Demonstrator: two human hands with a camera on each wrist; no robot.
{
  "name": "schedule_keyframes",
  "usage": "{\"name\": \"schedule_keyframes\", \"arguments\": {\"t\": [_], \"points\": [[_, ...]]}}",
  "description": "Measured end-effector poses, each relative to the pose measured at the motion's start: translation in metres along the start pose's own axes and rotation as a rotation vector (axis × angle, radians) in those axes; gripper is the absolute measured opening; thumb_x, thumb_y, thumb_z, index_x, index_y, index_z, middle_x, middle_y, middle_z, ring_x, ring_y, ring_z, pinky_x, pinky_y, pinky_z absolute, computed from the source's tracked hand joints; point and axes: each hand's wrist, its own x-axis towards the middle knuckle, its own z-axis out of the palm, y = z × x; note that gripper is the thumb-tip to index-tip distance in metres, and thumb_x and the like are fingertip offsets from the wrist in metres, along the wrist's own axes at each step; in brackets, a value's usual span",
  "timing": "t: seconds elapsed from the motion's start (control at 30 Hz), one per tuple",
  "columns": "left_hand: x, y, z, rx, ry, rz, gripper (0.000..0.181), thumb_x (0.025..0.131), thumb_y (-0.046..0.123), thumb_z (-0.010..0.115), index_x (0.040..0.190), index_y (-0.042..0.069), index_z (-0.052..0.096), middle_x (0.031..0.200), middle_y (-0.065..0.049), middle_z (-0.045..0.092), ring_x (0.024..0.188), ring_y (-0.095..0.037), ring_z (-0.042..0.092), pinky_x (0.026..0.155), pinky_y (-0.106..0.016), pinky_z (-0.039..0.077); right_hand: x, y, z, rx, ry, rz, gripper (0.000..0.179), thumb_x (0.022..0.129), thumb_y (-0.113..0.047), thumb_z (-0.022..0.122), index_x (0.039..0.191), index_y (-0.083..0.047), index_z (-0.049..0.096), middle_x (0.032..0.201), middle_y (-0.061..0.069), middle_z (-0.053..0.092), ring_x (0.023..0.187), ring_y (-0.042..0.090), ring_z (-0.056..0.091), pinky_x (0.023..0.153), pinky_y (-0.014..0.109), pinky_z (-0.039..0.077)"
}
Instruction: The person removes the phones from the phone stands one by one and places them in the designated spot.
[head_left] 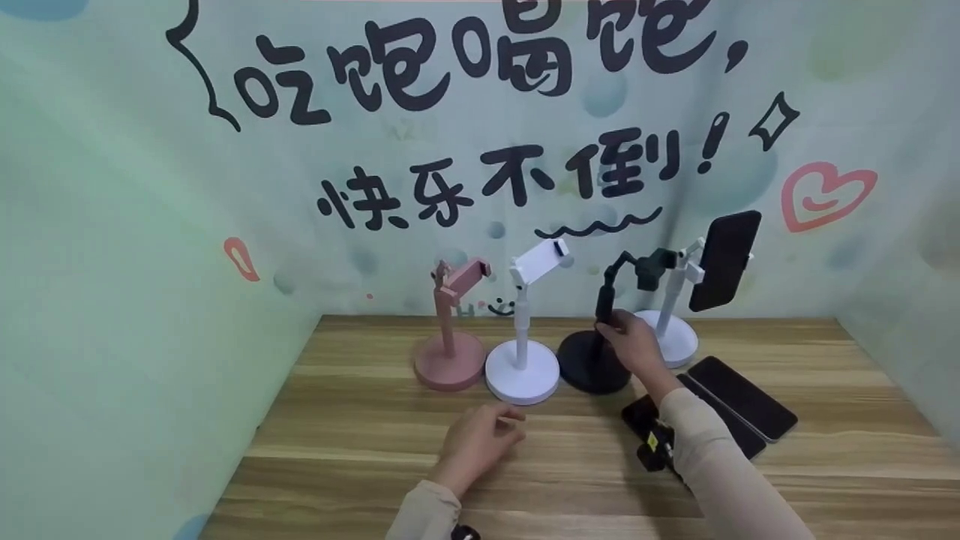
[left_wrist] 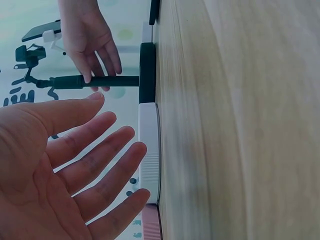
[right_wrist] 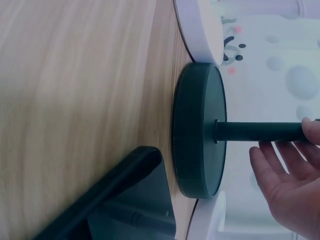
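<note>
My right hand point(head_left: 634, 345) grips the upright pole of a black phone stand point(head_left: 576, 366), thumb on one side and fingers on the other. In the right wrist view the pole point(right_wrist: 255, 131) rises from a round base point(right_wrist: 192, 135) on the table. The stand's bent neck and clamp point(head_left: 649, 271) hold no phone. My left hand point(head_left: 476, 442) hovers over the table in front of a white phone stand point(head_left: 523, 379), palm facing inward. Its fingers point(left_wrist: 107, 172) are spread and relaxed, with nothing in them. A pink phone stand point(head_left: 450, 367) is left of the white one.
A second white stand point(head_left: 679, 341) at the right holds a dark phone point(head_left: 726, 259) in its clamp. Two phones lie side by side, the outer one point(head_left: 742, 397) near the right forearm; another dark phone point(head_left: 637, 415) lies partly under that wrist. A printed cloth point(head_left: 420, 150) hangs behind the table.
</note>
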Motion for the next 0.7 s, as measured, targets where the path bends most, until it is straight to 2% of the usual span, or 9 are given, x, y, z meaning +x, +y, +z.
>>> {"name": "schedule_keyframes", "arguments": {"t": [0.17,0.4,0.7], "points": [[0.0005,0.0010,0.0009,-0.003,-0.002,0.006,0.018,0.088,0.021,0.076,0.106,0.018,0.074,0.114,-0.001,0.075,0.106,-0.021,0.070,0.092,-0.044,0.055,-0.0010,-0.0001,-0.0028,-0.004,-0.006,-0.005,0.034,0.103,-0.017,0.052,0.128,0.006,0.059,0.128,0.029,0.062,0.118,0.040,0.064,0.095,0.045,0.055],[0.0002,0.0007,0.0018,0.012,0.010,0.034,0.017,0.089,0.023,0.075,0.106,0.017,0.075,0.114,-0.001,0.075,0.106,-0.022,0.071,0.091,-0.044,0.056,-0.0027,0.0012,-0.0057,-0.018,0.008,-0.008,0.037,0.102,-0.015,0.053,0.131,0.008,0.056,0.132,0.030,0.060,0.127,0.043,0.056,0.107,0.051,0.047],[-0.0003,-0.0012,0.0023,0.008,0.012,0.028,0.018,0.089,0.023,0.074,0.106,0.018,0.074,0.114,0.000,0.075,0.105,-0.021,0.071,0.091,-0.043,0.056,-0.0029,0.0083,-0.0085,-0.011,-0.009,0.004,0.037,0.102,-0.014,0.052,0.134,0.006,0.055,0.135,0.028,0.059,0.131,0.041,0.053,0.111,0.051,0.044]]}}
